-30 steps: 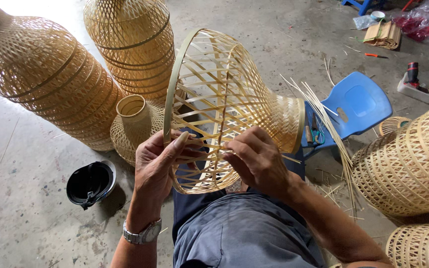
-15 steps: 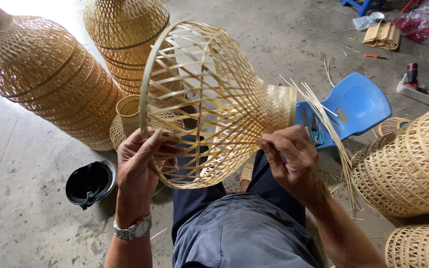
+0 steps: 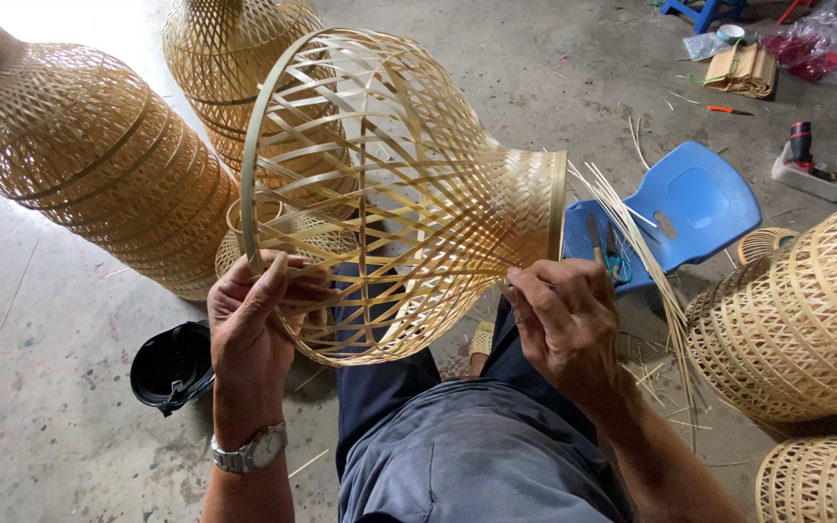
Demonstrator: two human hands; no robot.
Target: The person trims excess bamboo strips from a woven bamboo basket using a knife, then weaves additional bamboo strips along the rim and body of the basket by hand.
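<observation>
Our left hand (image 3: 259, 320) grips the frame (image 3: 389, 194) at its wide rim; our right hand (image 3: 564, 320) pinches its narrow neck.

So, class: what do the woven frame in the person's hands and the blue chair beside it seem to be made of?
Frame: pale, unfinished bamboo or cane strips by the look, thin flat slats crossing in an open lattice, with loose ends fanning out. The left hand has its rim in its grip; the right hand is at the neck.
Chair: probably moulded plastic, smooth, evenly blue, slightly glossy.
</observation>
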